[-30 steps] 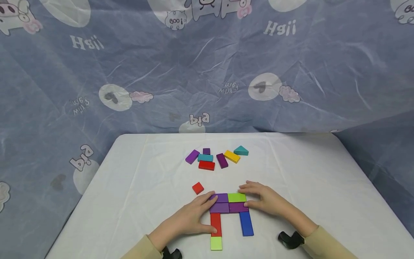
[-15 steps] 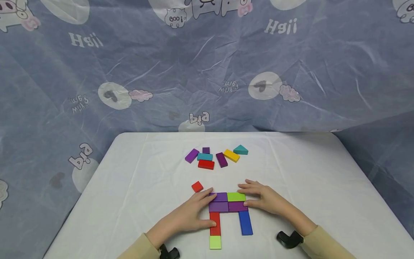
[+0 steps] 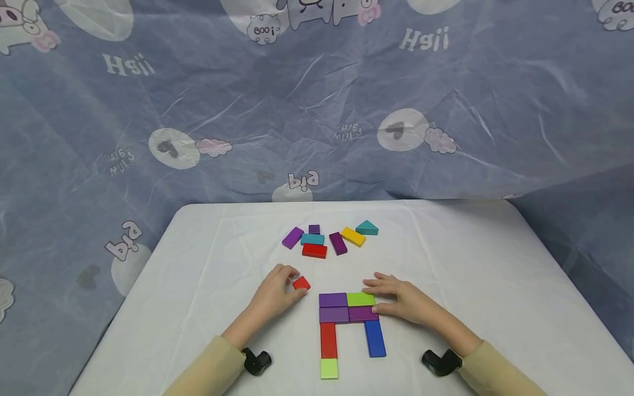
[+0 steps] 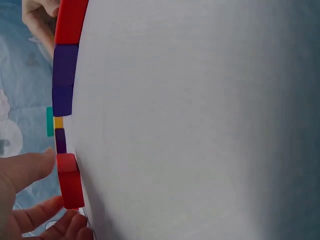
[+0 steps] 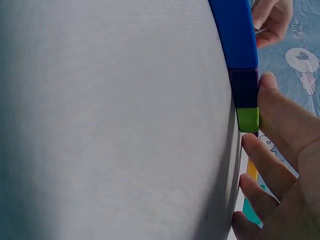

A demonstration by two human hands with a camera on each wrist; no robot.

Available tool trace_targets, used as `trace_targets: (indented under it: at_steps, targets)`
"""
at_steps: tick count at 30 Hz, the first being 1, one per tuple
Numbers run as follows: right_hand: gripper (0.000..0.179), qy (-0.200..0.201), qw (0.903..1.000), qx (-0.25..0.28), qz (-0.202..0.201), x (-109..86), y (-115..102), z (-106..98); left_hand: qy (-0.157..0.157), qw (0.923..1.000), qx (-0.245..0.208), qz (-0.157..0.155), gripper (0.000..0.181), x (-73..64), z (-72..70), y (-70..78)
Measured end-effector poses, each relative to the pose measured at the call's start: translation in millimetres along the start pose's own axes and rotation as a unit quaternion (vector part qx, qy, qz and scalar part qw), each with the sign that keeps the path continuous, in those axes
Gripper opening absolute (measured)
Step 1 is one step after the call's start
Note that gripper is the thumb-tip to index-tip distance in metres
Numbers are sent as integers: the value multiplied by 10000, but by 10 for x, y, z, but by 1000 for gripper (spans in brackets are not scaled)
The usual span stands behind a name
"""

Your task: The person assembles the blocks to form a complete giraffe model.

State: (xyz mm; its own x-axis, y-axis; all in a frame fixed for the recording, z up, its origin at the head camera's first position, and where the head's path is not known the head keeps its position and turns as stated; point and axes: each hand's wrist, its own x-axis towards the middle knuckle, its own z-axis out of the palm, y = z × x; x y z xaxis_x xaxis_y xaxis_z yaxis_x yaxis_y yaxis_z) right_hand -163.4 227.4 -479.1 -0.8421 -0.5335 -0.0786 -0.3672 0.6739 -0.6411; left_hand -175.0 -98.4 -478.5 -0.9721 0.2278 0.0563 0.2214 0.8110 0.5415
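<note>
In the head view my left hand point(image 3: 275, 291) is curled round a small red block point(image 3: 301, 283), thumb at its near corner and fingertips at its far side. The left wrist view shows this red block point(image 4: 70, 182) between thumb and fingers. My right hand point(image 3: 408, 300) rests at the right end of a flat block arrangement, thumb at the dark purple block point(image 3: 363, 313), fingertips by the lime block point(image 3: 360, 299). Two purple blocks point(image 3: 333, 307) lie left of these. Below stand a red leg point(image 3: 328, 341) with a lime block point(image 3: 329, 369), and a blue leg point(image 3: 375, 339).
Farther back lie loose blocks: a purple one point(image 3: 293, 237), a small dark purple one point(image 3: 314, 229), teal point(image 3: 312, 239), red point(image 3: 314, 251), dark purple point(image 3: 338, 243), yellow point(image 3: 353, 236) and a teal triangle point(image 3: 367, 227). A patterned blue curtain point(image 3: 277, 110) hangs behind the white table point(image 3: 470, 264).
My left hand has left the purple and red blocks of the arrangement and moved up and left to the small red block. My right hand stays in place.
</note>
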Motion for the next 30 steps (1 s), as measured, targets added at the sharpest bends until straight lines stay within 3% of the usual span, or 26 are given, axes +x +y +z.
trace_targets:
  at_steps: [3,9,13,17,20,23,27,30]
  targets:
    - [48,23,10000,14,-31,0,9,8,-68,9998,207,-20,34,-3,35,0]
    - [48,10,10000,32,-7,10,33,17,358,9978,544,132,32,-29,20,74]
    - [49,4,10000,29,52,12,19,12,307,9974,88,639,29,-91,-58,248]
    - [48,-11,9999,91,64,13,6,12,-212,9909,-102,1326,29,-215,-91,500]
    - [49,-104,9998,162,96,13,6,18,-815,9796,31,1835,30,-334,-36,682]
    - [49,-141,9997,183,127,13,11,22,-1285,9626,178,2380,29,-432,79,841]
    - [49,-70,9998,144,83,13,9,10,-1422,9367,409,3172,26,-524,243,992]
    - [49,-24,9999,109,45,12,0,-3,-1506,9236,565,3480,24,-581,330,1050]
